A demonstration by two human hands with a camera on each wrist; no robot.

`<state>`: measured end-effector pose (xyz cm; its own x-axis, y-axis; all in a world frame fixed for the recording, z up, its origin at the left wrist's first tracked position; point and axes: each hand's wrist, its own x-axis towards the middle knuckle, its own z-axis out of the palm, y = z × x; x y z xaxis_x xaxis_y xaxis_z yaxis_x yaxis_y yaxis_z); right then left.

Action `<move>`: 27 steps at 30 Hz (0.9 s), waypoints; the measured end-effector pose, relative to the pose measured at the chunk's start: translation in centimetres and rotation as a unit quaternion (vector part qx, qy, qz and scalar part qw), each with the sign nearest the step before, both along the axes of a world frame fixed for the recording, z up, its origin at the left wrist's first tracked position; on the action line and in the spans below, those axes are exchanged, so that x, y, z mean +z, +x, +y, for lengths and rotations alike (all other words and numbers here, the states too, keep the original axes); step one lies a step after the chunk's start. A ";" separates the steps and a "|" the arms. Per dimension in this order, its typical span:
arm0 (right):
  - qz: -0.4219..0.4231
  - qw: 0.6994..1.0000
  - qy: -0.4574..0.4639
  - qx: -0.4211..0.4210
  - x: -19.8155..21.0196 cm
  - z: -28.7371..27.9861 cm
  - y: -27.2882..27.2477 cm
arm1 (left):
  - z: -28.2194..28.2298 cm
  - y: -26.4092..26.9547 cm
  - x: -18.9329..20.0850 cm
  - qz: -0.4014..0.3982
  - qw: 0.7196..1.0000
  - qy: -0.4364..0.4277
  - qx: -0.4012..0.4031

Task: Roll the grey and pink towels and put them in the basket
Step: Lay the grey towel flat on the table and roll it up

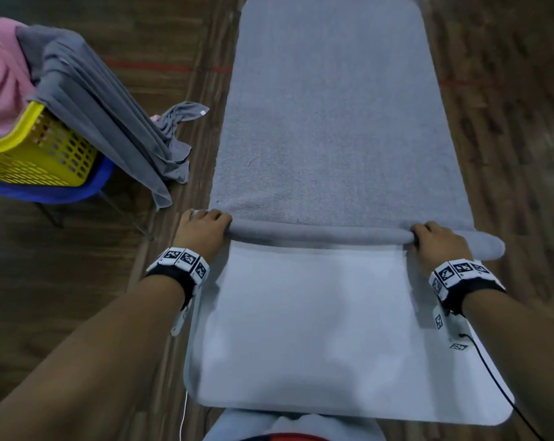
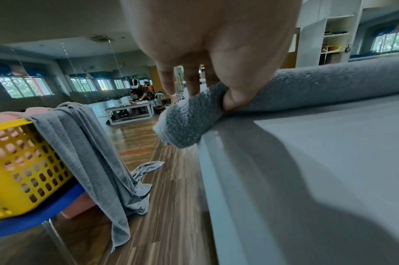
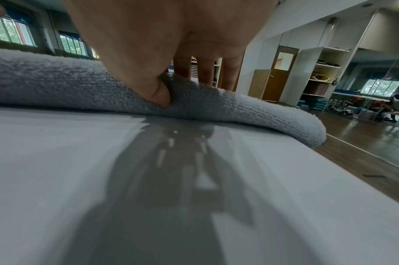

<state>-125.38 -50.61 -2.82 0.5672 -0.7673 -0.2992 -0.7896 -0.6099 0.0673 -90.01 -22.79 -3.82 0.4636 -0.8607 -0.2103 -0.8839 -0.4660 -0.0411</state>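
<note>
A grey towel (image 1: 330, 106) lies spread along the white table (image 1: 301, 329), its near edge rolled into a thin tube (image 1: 320, 234). My left hand (image 1: 202, 226) grips the tube's left end (image 2: 187, 122), thumb under and fingers over. At the right end (image 3: 216, 104) my right hand (image 1: 435, 238) holds the roll the same way, thumb pressed into the cloth; the towel's tip (image 1: 489, 246) sticks out past it. A yellow basket (image 1: 37, 154) stands at the left with a pink towel (image 1: 2, 78) in it and another grey towel (image 1: 103, 113) draped over its rim down to the floor.
The basket (image 2: 24, 161) sits on a blue chair (image 1: 59, 192) beside the table's left edge. Wooden floor (image 1: 78, 281) surrounds the table. A black cable (image 1: 498, 377) runs from my right wrist over the table's near right corner. Other people work at a far table (image 2: 130, 109).
</note>
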 end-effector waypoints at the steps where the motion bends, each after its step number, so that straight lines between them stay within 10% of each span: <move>1: 0.005 1.000 0.005 -0.003 0.1 -0.1 0.1 | -0.3 0.5 0.3 -0.002 1.000 0.009 -0.010; 10: 0.090 0.985 0.140 -0.035 1.4 0.0 0.9 | 1.2 3.3 1.9 0.089 0.993 0.077 -0.019; 17: -0.118 0.980 -0.159 0.010 -0.2 2.7 -2.1 | 3.5 -0.7 1.0 -0.035 0.997 -0.063 0.010; 27: -0.098 0.995 0.009 0.021 -1.0 0.5 -4.2 | 0.9 -5.2 0.2 0.042 0.997 0.002 0.068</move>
